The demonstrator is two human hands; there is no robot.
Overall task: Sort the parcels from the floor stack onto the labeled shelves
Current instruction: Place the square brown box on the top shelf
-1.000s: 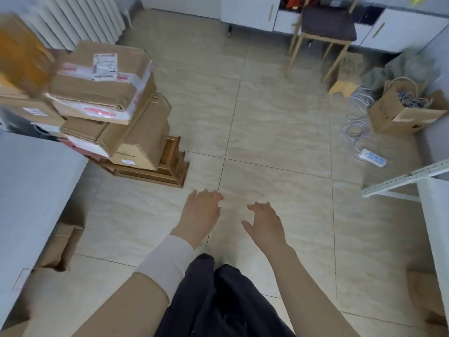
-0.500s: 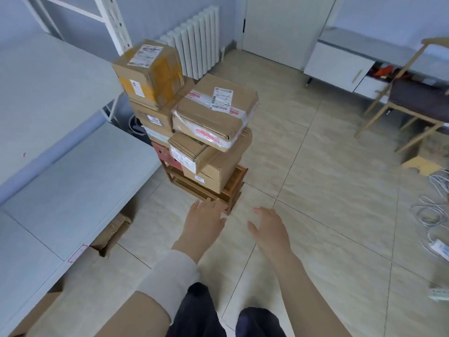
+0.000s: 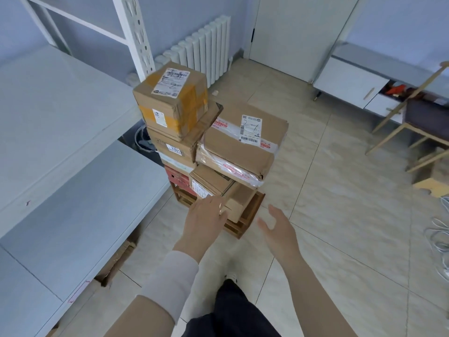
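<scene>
A stack of several cardboard parcels stands on a low wooden crate (image 3: 250, 215) on the tiled floor. On top at the left sits a yellow-taped box (image 3: 173, 100) with a white label. To its right lies a flat wide parcel (image 3: 243, 142) with red-and-white tape, and a small brown box (image 3: 210, 182) pokes out beneath it. My left hand (image 3: 205, 217) is held out, fingers apart, in front of the small box and the crate. My right hand (image 3: 277, 227) hovers open to the right of the crate, holding nothing.
Grey metal shelves (image 3: 60, 147) run along the left, with a white upright post (image 3: 136, 37) behind the stack. A radiator (image 3: 206, 49) and a door stand at the back. A wooden chair (image 3: 418, 117), a white cabinet and cables on the floor are at the right.
The view has swung and closed in on the parcel stack, which now sits at the centre. Both hands have come forward to the crate, still holding nothing.
</scene>
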